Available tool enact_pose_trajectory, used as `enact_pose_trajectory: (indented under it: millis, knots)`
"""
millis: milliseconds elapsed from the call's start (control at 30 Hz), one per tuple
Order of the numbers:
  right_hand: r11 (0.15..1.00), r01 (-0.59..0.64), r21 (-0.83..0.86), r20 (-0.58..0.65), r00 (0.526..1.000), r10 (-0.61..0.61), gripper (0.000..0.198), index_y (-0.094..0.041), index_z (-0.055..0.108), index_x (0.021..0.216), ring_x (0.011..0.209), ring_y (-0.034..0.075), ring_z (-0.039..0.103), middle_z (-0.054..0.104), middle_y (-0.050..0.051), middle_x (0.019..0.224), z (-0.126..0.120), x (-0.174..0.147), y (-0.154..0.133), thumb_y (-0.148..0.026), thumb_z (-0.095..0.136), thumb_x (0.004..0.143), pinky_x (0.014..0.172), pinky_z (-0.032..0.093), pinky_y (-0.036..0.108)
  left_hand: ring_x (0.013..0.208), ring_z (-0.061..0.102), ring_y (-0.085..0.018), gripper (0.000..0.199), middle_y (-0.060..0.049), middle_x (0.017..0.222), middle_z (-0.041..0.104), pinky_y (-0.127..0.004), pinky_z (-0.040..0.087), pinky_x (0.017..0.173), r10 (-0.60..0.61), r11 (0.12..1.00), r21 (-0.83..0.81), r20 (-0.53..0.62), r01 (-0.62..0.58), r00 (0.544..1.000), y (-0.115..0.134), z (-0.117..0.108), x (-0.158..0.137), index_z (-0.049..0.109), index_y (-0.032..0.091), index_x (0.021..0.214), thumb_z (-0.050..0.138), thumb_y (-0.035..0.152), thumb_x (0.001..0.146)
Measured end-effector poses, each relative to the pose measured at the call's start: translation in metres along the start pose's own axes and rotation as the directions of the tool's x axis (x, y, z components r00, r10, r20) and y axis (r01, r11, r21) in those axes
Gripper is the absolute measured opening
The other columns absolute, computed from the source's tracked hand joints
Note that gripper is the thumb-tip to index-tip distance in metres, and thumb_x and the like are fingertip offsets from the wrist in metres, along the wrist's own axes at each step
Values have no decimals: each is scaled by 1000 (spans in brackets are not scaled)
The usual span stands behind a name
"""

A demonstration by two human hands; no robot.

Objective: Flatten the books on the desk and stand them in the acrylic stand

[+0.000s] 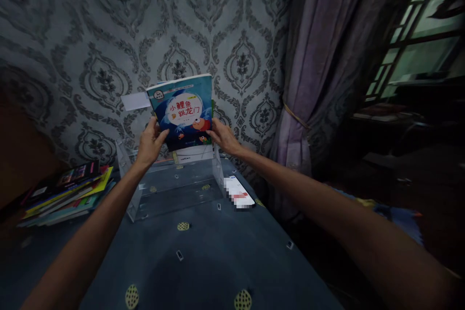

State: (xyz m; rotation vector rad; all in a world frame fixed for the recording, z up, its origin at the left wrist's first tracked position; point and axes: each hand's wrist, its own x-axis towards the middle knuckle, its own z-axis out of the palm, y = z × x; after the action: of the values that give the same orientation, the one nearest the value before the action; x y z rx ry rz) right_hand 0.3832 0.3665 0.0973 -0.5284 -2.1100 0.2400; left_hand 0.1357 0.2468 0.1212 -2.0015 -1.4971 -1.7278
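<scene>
A blue picture book with Chinese red lettering and cartoon fish on its cover is held up in front of the wall. My left hand grips its lower left edge, thumb on the front. At the lower right edge, my right hand grips it the same way, its thumb on the cover. Below and around the book stands a clear plastic rack on the dark cloth. White printed covers show behind the book's bottom edge. Further pages or books behind it are mostly hidden.
A stack of books lies at the left of the cloth-covered table. Right of the rack rests a phone with a lit screen. Patterned wallpaper rises behind; a tied purple curtain hangs beyond the table's right edge.
</scene>
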Motion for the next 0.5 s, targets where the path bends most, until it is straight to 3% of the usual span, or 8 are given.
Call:
enact_pose_trajectory:
  millis: [200,500]
  knots:
    - [999,37,-7,-52,998,-37,8,-24,44,98,63,18,51,50,-4,70,9,0,7,-25,51,94,63,39,28,63,56,-11,30,5,75,50,-21,52,55,-25,999,-40,-5,25,1000,-8,4,-5,47,21,107,61,37,84]
    - [993,98,-60,-119,987,-105,7,-23,47,94,74,20,54,57,1,81,18,-5,21,-28,52,95,71,45,32,68,60,-12,39,3,79,57,-23,55,59,-9,1000,-1,-11,8,1000,-10,7,-9,51,19,119,62,37,85]
